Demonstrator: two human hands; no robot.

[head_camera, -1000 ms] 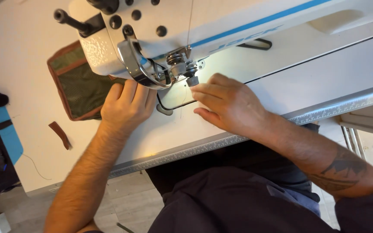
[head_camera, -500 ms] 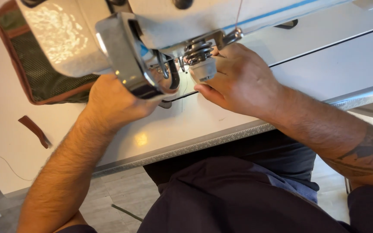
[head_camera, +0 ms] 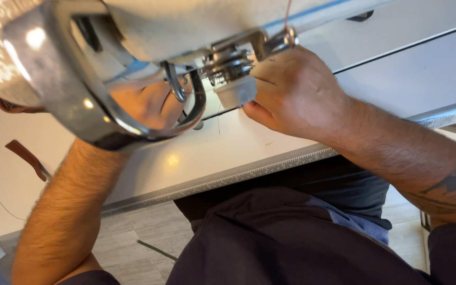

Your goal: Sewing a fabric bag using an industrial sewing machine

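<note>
A white sewing machine head point(head_camera: 149, 26) fills the top of the head view, very close to the camera. My right hand point(head_camera: 296, 95) is at its needle area, fingers curled beside a small white part point(head_camera: 236, 91) under the metal needle assembly point(head_camera: 228, 60). Whatever the fingers pinch is hidden. My left hand point(head_camera: 143, 105) lies on the white table point(head_camera: 196, 158) behind a chrome guard loop point(head_camera: 80, 105), mostly covered by the machine. A thin red thread point(head_camera: 288, 13) runs down to the needle bar.
A brown strip point(head_camera: 25, 155) lies on the table at the left, and the edge of a brown-trimmed fabric piece point(head_camera: 14, 107) shows beside the machine. The table's front edge carries a metal ruler strip point(head_camera: 270, 166). My dark-clothed lap is below.
The camera has moved much closer to the machine, which now hides most of the fabric piece and my left hand. My right hand has shifted up against the needle area.
</note>
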